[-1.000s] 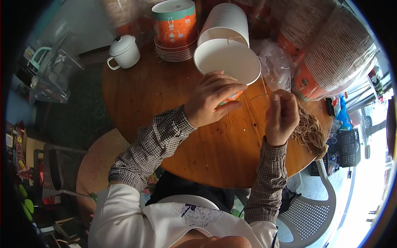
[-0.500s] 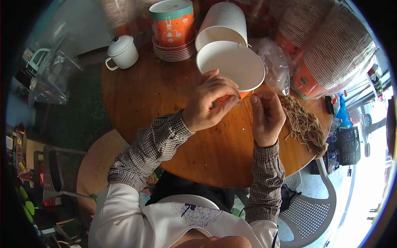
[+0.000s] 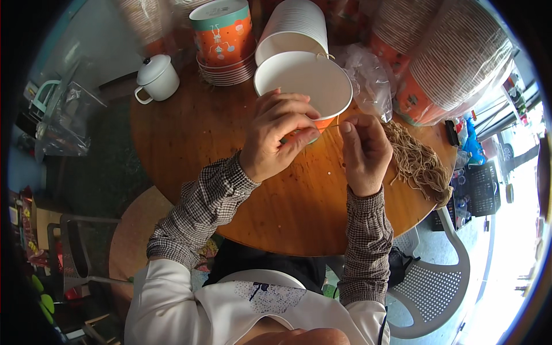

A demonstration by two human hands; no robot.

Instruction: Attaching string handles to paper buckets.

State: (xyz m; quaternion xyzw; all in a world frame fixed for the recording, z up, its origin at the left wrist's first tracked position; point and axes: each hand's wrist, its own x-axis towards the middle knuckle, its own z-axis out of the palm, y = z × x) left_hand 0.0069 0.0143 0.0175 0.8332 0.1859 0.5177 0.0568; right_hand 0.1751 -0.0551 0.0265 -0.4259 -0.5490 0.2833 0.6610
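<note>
A paper bucket (image 3: 307, 80), white inside and orange outside, stands on the table in front of me, its mouth tilted toward me. My left hand (image 3: 282, 129) is closed on its near wall, thumb and forefinger pressed together just below the rim. A thin tan cord (image 3: 337, 122) runs from beside those fingertips to my right hand (image 3: 367, 152), which pinches it between thumb and forefinger. On the bucket's far rim a small cord loop (image 3: 325, 56) is visible. The point where the cord meets the near wall is too small to make out.
A bundle of tan cords (image 3: 420, 164) lies by my right hand. Behind are nested white buckets (image 3: 293, 29), an orange bucket stack (image 3: 223, 37), crumpled plastic (image 3: 368, 80) and wrapped bucket stacks (image 3: 454, 69). A white lidded mug (image 3: 158, 77) stands left on the round wooden table (image 3: 270, 221).
The view has shifted slightly, so the scene sits further left. The gap between my hands has widened a little, and the cord between them now shows more clearly.
</note>
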